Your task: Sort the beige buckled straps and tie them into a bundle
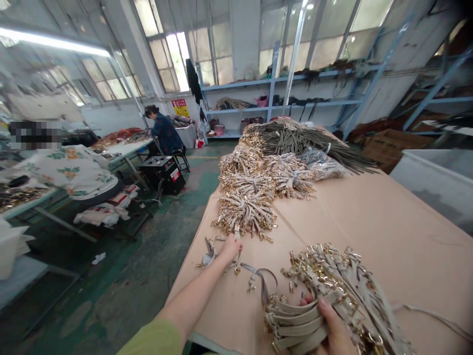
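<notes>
My left hand [231,247] reaches out over the table, its fingers closed on what looks like a beige strap [237,230] near the closest tied bundle. A few loose straps [210,251] with metal clips lie around that hand. My right hand [334,323] grips a stack of beige straps [299,318] at the table's near side, thumb on top. Beside and partly under it spreads a big heap of beige straps [354,281] with gold-coloured clips. A curved grey-beige strap [264,276] runs between the two hands.
Several tied strap bundles [244,209] lie along the left side of the table [369,217]. Long dark straps [291,140] and a clear plastic bag [323,165] lie farther back. A white bin [439,172] stands at right. Two people sit at worktables on the left.
</notes>
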